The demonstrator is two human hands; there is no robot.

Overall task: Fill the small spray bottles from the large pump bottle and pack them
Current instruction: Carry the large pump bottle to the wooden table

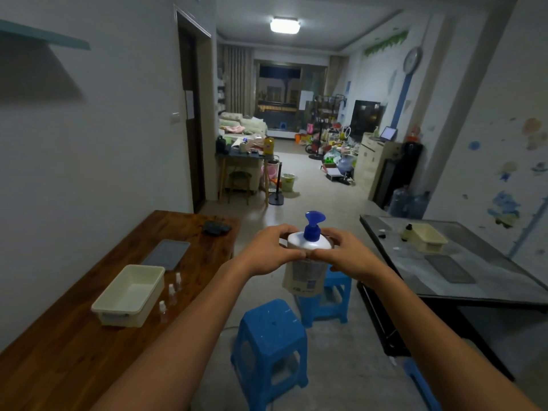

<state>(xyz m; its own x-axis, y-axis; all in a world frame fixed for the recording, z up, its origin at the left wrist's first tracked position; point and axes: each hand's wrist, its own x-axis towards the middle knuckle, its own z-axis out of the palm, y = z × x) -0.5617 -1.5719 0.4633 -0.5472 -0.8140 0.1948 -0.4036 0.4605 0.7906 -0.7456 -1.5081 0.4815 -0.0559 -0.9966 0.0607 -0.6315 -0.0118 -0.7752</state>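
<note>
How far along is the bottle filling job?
Barely begun. Both the left hand and right hand hold the pump bottle in mid-air. Three small spray bottles stand beside the tray on the wooden table, unpacked; filling and packing remain.

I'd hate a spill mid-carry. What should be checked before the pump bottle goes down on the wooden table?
1. Both hands hold the pump bottle: left hand, right hand: ok.
2. Bottle upright: ok.
3. Pump head seated tight: cannot tell.
4. Three small spray bottles stand on the wooden table: ok.
5. Cream tray beside them, nothing seen inside: ok.
6. Spray bottle caps off: not ok.
</note>
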